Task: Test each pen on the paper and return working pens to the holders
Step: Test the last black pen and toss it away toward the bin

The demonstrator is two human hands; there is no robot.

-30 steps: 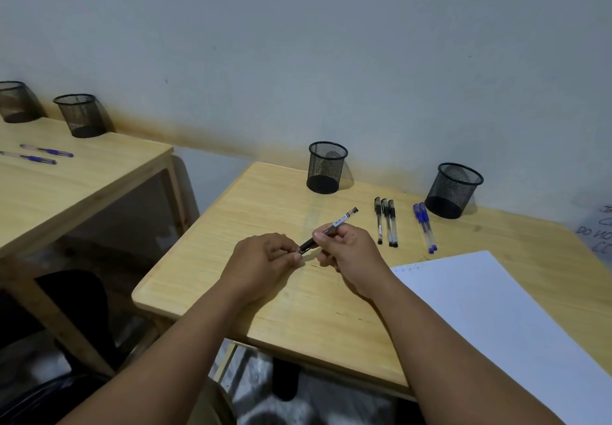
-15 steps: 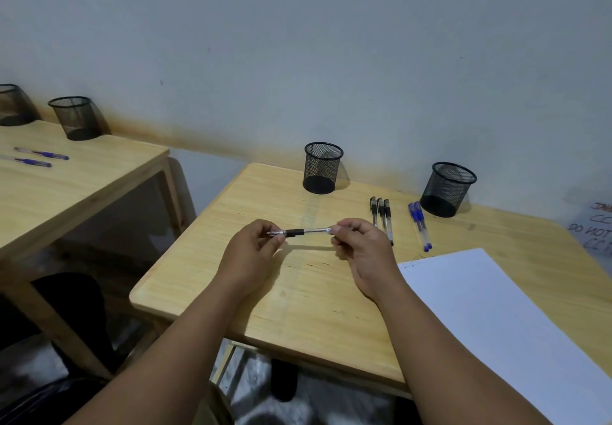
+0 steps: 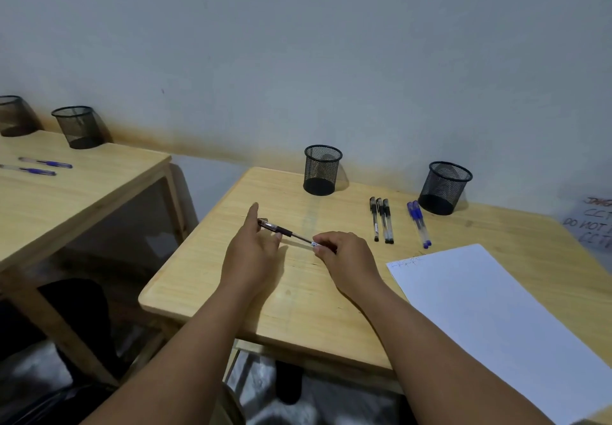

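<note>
Black mesh holders [image 3: 322,170], black-capped clear pens [image 3: 382,219], blue-capped pens [image 3: 419,223], white paper [image 3: 490,318], light wood-grain worktop [image 3: 231,279], pale grey wall [image 3: 298,60].

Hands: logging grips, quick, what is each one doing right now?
Left hand: fingers fairly straight, touching the black pen near its cap end.
Right hand: pinches the pen's other end.

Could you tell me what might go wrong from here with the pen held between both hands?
1. The right hand pinches only the end of the black pen, and the left hand has an open index finger by its other end, so the pen may slip and roll on the table.
2. The paper hangs past the table's near edge; pressing there to test could crease it.
3. A swing toward the holder may scatter the black pens.
</note>
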